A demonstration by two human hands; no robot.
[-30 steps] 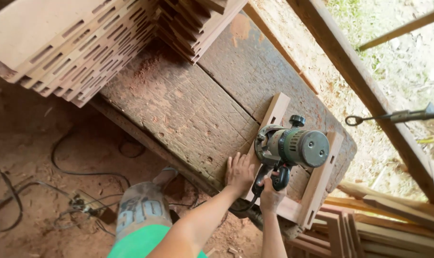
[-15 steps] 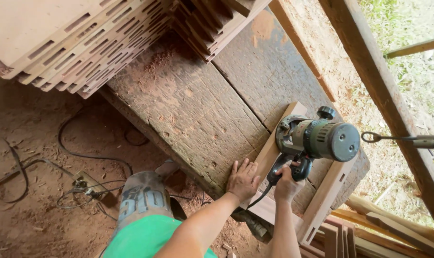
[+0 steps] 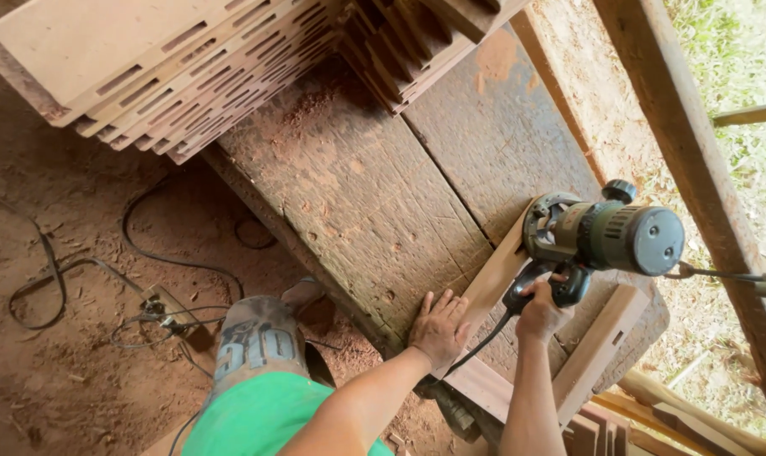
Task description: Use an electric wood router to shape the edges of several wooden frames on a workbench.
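Note:
A green and black electric router [image 3: 602,235] stands on a wooden frame piece [image 3: 492,283] at the near right end of a rough plank workbench [image 3: 374,203]. My right hand [image 3: 541,311] grips the router's black handle from below. My left hand [image 3: 439,328] lies flat, fingers spread, on the near end of the frame's left rail, pressing it onto the bench. The router's black cord [image 3: 476,348] runs down between my forearms.
Stacks of slotted wooden boards [image 3: 172,67] fill the bench's far end. Cables and a socket block [image 3: 159,306] lie on the sawdust floor at left. A thick timber post [image 3: 695,186] and a metal rod [image 3: 737,277] stand at right. More boards [image 3: 653,422] lie below right.
The view has shifted, so the router and frame sit further right and lower in the picture. Both hands keep the same hold on frame and router handle.

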